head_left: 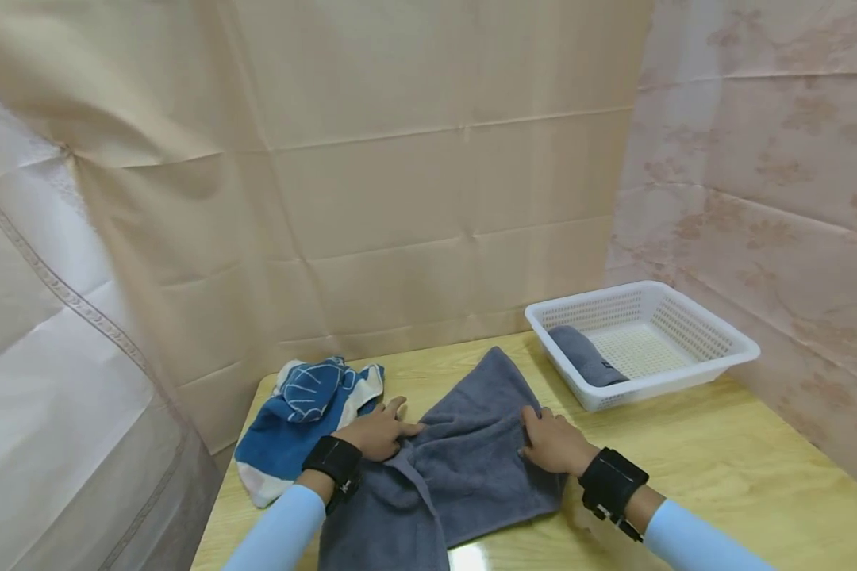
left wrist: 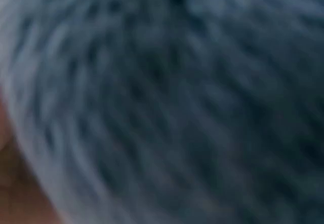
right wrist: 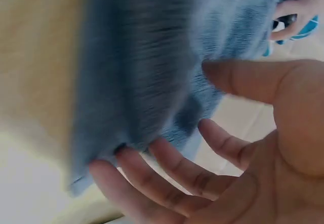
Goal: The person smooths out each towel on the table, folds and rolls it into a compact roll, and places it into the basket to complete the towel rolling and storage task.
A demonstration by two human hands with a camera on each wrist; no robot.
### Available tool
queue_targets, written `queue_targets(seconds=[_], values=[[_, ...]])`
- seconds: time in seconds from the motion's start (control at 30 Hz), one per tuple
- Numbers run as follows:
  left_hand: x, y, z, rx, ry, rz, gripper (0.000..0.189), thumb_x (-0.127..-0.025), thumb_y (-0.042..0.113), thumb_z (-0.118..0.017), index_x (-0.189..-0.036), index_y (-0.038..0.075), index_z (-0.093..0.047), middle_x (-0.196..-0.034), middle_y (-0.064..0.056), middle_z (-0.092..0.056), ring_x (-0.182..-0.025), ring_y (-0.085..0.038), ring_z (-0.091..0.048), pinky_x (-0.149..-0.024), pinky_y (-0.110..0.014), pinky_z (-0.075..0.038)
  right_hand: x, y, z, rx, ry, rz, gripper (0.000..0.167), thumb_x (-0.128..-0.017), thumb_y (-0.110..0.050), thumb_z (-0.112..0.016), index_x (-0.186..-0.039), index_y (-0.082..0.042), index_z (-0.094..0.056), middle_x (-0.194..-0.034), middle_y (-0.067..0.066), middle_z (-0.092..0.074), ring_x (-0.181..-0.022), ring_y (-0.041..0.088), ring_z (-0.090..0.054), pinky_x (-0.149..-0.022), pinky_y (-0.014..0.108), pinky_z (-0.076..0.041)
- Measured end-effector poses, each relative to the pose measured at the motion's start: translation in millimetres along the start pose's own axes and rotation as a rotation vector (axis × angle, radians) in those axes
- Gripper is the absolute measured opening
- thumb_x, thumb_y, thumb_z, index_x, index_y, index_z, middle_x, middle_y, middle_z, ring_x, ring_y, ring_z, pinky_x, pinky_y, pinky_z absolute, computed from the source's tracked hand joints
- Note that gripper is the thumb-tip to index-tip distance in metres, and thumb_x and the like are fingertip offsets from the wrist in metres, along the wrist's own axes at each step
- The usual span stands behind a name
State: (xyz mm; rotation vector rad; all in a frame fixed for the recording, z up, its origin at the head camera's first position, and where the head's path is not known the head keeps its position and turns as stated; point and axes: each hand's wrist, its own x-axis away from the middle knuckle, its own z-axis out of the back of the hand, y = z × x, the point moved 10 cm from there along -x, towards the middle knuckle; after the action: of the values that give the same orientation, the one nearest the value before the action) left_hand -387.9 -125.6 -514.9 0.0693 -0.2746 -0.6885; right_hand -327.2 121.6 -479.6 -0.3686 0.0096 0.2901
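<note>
A grey towel (head_left: pixel 482 468) lies crumpled and partly folded over the front middle of the table. On its left part rests my left hand (head_left: pixel 374 434), with fingers spread; its palm side is hidden. Blurred grey pile of the towel (left wrist: pixel 167 102) fills nearly all the left wrist view. At the towel's right side is my right hand (head_left: pixel 553 442). The right wrist view shows this right hand (right wrist: pixel 243 168) with spread, fairly straight fingers (right wrist: pixel 172 165) touching the towel's edge and the thumb apart from them.
Beside my left hand lies a bunched blue and white patterned towel (head_left: pixel 271 444). A white plastic basket (head_left: pixel 700 369) stands at the table's back right, with a rolled grey towel (head_left: pixel 583 357) inside. Cloth curtains (head_left: pixel 400 190) hang behind the wooden table (head_left: pixel 685 460).
</note>
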Motion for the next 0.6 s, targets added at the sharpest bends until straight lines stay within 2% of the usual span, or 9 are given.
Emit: queue_targets(seconds=[0.07,0.17,0.27,0.37,0.43,0.5,0.6], values=[[-0.7,0.3,-0.4,-0.046,-0.019,0.043,0.053,-0.103,0.011,-0.059,-0.15,0.035,-0.055,-0.164,-0.021,-0.026,-0.14,-0.05,-0.039,-0.07,-0.044,-0.048,7.6,5.6,-2.9,-0.025,-0.009,0.019,0.055,-0.084,-0.02,-0.087,-0.121,0.0,-0.051,-0.101,0.024,-0.054,-0.084,0.04,-0.056,-0.072,0.053,-0.049],[-2.0,-3.5,2.7,-0.1,-0.036,0.107,0.052,-0.102,0.011,-0.056,-0.149,0.036,-0.056,-0.161,-0.021,-0.031,-0.136,-0.045,-0.046,-0.073,-0.043,-0.049,14.6,9.2,-2.0,-0.063,-0.006,0.041,0.07,-0.084,-0.028,-0.087,-0.134,0.002,-0.047,-0.105,0.027,-0.055,-0.089,0.043,-0.058,-0.078,0.055,-0.05],[-2.3,-9.6,7.2,-0.106,-0.037,0.171,0.051,-0.099,0.012,-0.059,-0.146,0.031,-0.06,-0.158,-0.022,-0.036,-0.128,-0.041,-0.055,-0.079,-0.045,-0.05,21.1,10.1,2.8,-0.069,-0.017,0.053,0.068,-0.091,-0.03,-0.08,-0.137,0.006,-0.045,-0.102,0.028,-0.057,-0.09,0.044,-0.061,-0.079,0.057,-0.051],[-0.7,-17.7,12.1,-0.124,-0.029,0.221,0.045,-0.097,0.015,-0.063,-0.142,0.022,-0.065,-0.152,-0.023,-0.043,-0.111,-0.035,-0.062,-0.079,-0.047,-0.052,26.3,15.5,5.4,0.02,-0.023,0.086,0.047,-0.098,-0.025,-0.071,-0.121,0.01,-0.051,-0.089,0.025,-0.059,-0.082,0.043,-0.063,-0.073,0.056,-0.052],[0.7,-23.6,13.2,-0.145,-0.024,0.249,0.041,-0.098,0.017,-0.063,-0.139,0.017,-0.067,-0.15,-0.022,-0.045,-0.102,-0.031,-0.064,-0.076,-0.046,-0.052,30.3,18.5,8.0,0.099,-0.045,0.105,0.031,-0.1,-0.02,-0.066,-0.102,0.01,-0.059,-0.08,0.022,-0.06,-0.076,0.043,-0.062,-0.073,0.056,-0.053],[2.1,-26.2,13.7,-0.158,-0.026,0.257,0.038,-0.099,0.018,-0.062,-0.136,0.013,-0.068,-0.15,-0.021,-0.046,-0.099,-0.031,-0.065,-0.076,-0.046,-0.053,33.4,25.2,9.9,0.168,-0.067,0.092,0.032,-0.102,-0.02,-0.063,-0.085,0.007,-0.062,-0.074,0.02,-0.061,-0.074,0.044,-0.063,-0.072,0.057,-0.054],[2.4,-27.3,13.6,-0.156,-0.016,0.252,0.035,-0.099,0.017,-0.061,-0.133,0.011,-0.069,-0.151,-0.021,-0.045,-0.099,-0.031,-0.066,-0.077,-0.047,-0.053,35.1,29.1,18.1,0.223,-0.053,0.031,0.039,-0.103,-0.022,-0.062,-0.071,0.0,-0.065,-0.071,0.018,-0.063,-0.071,0.043,-0.065,-0.068,0.058,-0.055]])
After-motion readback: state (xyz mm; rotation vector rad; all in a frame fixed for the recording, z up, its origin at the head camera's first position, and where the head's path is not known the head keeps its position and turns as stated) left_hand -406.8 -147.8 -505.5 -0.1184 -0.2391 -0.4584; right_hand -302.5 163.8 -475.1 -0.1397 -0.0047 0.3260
